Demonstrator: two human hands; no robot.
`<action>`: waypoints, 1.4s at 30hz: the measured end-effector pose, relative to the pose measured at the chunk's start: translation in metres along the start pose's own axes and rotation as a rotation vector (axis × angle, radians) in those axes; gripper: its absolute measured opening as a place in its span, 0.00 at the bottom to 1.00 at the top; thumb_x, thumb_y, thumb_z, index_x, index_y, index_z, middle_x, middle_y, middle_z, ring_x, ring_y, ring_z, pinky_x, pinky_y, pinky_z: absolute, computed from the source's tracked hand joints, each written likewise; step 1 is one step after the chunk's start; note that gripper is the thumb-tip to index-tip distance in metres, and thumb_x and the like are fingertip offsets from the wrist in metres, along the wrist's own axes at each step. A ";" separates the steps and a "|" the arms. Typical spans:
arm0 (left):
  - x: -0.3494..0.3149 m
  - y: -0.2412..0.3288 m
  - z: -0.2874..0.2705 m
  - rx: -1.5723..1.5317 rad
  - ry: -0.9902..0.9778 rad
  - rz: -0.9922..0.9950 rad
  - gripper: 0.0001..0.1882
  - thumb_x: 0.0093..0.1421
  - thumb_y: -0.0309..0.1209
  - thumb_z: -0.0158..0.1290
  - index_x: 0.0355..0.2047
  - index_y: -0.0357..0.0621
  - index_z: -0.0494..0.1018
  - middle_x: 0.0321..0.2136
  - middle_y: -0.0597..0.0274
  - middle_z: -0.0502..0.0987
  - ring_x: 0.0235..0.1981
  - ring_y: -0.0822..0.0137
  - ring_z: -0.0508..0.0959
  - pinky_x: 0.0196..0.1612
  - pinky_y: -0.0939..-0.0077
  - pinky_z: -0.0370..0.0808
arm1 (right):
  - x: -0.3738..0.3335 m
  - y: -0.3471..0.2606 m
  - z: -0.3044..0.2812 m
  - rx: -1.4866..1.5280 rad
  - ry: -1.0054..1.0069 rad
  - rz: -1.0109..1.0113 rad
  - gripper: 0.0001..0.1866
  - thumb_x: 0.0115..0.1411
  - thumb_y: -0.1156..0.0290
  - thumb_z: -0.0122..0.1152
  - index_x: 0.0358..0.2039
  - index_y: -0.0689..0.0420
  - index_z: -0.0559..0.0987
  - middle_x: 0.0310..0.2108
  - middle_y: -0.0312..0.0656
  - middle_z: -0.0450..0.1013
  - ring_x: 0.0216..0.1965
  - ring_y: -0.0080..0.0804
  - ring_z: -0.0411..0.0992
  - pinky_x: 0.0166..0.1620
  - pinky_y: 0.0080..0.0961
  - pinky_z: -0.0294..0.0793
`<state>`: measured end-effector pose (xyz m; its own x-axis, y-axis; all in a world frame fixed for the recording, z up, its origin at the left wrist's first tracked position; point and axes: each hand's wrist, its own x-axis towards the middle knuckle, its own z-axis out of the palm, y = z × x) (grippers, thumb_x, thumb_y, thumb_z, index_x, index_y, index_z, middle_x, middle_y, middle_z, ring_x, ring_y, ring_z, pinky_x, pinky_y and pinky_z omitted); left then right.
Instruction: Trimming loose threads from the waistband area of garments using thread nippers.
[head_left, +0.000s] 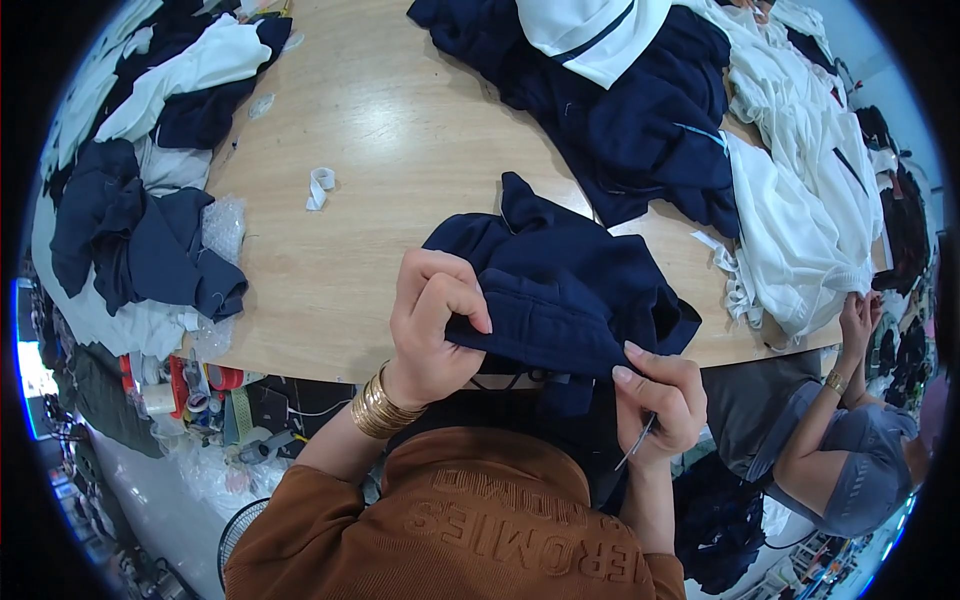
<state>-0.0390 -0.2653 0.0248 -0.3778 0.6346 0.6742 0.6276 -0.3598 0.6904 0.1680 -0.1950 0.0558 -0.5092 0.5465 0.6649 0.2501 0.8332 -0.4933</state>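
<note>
A dark navy garment (560, 290) lies partly on the wooden table, its near edge lifted and stretched between my hands. My left hand (435, 320) is closed on the left end of this seamed edge, with fingers curled and gold bangles on the wrist. At the right end, my right hand (662, 400) pinches the cloth between thumb and fingers. A thin, pointed metal tool (637, 440) sticks out from the same hand, pointing down; its exact kind is hidden by the fingers. Folds of the garment bunch up beyond my hands.
More navy clothing (640, 130) and white clothing (800, 200) pile up far and right. Dark garments (150, 230) lie on the left over bubble wrap (222, 235). A white strip (319, 188) rests on the table (350, 110). A co-worker's hand (858, 320) holds white cloth at right.
</note>
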 end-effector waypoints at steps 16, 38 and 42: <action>0.020 -0.051 -0.033 0.363 0.154 -0.211 0.17 0.47 0.21 0.56 0.39 0.42 0.71 0.36 0.60 0.73 0.38 0.64 0.74 0.35 0.76 0.68 | -0.023 0.052 -0.066 -0.168 0.487 0.325 0.07 0.46 0.90 0.57 0.25 0.64 0.74 0.28 0.43 0.72 0.32 0.28 0.70 0.41 0.20 0.67; -0.039 -0.101 -0.061 0.426 -0.345 -0.477 0.36 0.43 0.16 0.49 0.56 0.47 0.61 0.47 0.54 0.68 0.53 0.54 0.66 0.55 0.61 0.60 | -0.085 0.087 -0.038 -0.131 -0.260 0.645 0.11 0.43 0.87 0.58 0.30 0.62 0.76 0.31 0.43 0.73 0.33 0.38 0.74 0.37 0.23 0.71; -0.044 -0.098 -0.072 0.434 -0.323 -0.469 0.37 0.43 0.18 0.50 0.57 0.47 0.59 0.50 0.52 0.65 0.54 0.53 0.65 0.56 0.61 0.60 | -0.057 0.083 -0.052 -0.109 -0.377 0.682 0.12 0.43 0.85 0.60 0.31 0.62 0.76 0.33 0.43 0.74 0.35 0.38 0.74 0.38 0.22 0.71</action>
<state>-0.1331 -0.3077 -0.0537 -0.4962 0.8505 0.1744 0.6880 0.2626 0.6765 0.2609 -0.1531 0.0063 -0.4543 0.8908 -0.0100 0.6777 0.3383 -0.6529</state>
